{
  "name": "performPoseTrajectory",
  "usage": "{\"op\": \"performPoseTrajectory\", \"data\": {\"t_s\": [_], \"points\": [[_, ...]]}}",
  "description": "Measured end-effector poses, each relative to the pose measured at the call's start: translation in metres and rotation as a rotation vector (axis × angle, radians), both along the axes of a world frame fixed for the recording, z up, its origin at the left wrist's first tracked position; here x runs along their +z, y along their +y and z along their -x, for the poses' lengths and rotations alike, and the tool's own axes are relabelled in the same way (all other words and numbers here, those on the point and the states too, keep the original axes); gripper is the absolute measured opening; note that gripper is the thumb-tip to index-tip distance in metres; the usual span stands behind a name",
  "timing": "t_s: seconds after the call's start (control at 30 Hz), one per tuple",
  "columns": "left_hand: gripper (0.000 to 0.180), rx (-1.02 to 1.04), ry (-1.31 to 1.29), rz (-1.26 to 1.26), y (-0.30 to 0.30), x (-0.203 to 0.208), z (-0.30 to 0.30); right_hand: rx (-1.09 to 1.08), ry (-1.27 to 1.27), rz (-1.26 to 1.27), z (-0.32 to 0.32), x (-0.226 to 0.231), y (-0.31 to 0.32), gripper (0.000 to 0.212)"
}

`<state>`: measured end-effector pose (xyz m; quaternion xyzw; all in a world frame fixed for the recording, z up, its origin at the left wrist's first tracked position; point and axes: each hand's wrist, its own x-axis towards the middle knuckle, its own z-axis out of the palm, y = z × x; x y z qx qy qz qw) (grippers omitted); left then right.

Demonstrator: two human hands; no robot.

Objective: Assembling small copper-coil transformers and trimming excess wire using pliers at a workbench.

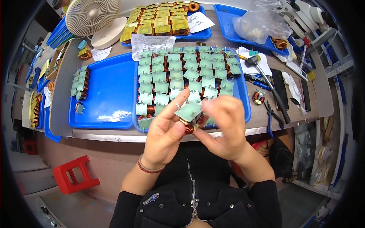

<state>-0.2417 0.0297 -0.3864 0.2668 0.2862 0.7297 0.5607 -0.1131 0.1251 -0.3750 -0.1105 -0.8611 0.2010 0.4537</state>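
Above the front edge of the bench I hold a copper-wound toroidal coil (189, 128) with a pale green square plate (189, 111) on top and thin metal pins sticking up from it. My left hand (161, 133) grips it between thumb and fingers from the left. From the other side my right hand (227, 129) closes on it; its thumb is at the coil's underside, and its index finger, slightly blurred, is by the plate's right edge. Just behind, a blue tray (246, 110) bears rows of similar green-plated coils (176, 65).
Left stands another blue tray (102, 123) with a few green-plated coils (79, 81) at its left side. Pliers (273, 116), a hammer (272, 85) and a single coil (259, 97) lie at right. Behind are a fan (93, 13) and yellow-plated coils (157, 21). A red stool (74, 173) stands below.
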Motion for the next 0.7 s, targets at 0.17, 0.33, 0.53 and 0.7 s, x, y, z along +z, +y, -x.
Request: {"op": "performPoseTrajectory", "data": {"t_s": [0.17, 0.33, 0.53, 0.7], "points": [[0.076, -0.208, -0.211, -0.029, 0.002, -0.004, 0.005, 0.093, -0.067, 0.151, -0.004, 0.002, 0.011, 0.06], [0.083, -0.207, -0.203, -0.003, 0.008, -0.002, 0.003, 0.137, -0.07, 0.206, -0.01, 0.007, 0.016, 0.064], [0.086, -0.152, 0.122, 0.018, 0.011, 0.003, -0.005, 0.353, -0.188, 0.67, -0.022, 0.016, 0.025, 0.058], [0.062, 0.142, 0.552, 0.059, -0.001, -0.001, 0.026, 0.054, -0.043, 0.655, -0.05, 0.006, 0.063, 0.058]]}}
